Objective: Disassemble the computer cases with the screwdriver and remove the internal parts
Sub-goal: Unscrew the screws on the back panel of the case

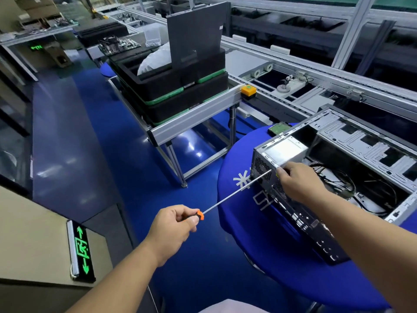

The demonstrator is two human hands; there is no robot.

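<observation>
- At the right of the frame, an open grey metal computer case (352, 168) lies on a round table covered in blue cloth with white lettering (239, 154), its side panel off and its perforated rear end turned toward the lower left
- Inside the case, a silver box-shaped power supply (286, 150) sits in the near upper corner, with loose black cables (343, 181) lying on the floor of the case beside it
- The right hand (297, 184) rests on the rear edge of the case just below the power supply, fingers curled over the rim and gripping it
- The left hand (173, 224), at lower centre, grips the orange-and-black handle of a long thin steel-shafted screwdriver (234, 195), fingers wrapped round the handle
- The shaft runs up and to the right, and its tip meets the rear panel of the case beside the right hand's fingers
- Just past the case's far corner, a green circuit board part (278, 128) lies on the blue cloth
- In the upper centre, stacked black foam trays with green edges (180, 91) sit on an aluminium-frame stand (194, 123)
- At lower left, a green lit exit sign (82, 250) shows
</observation>
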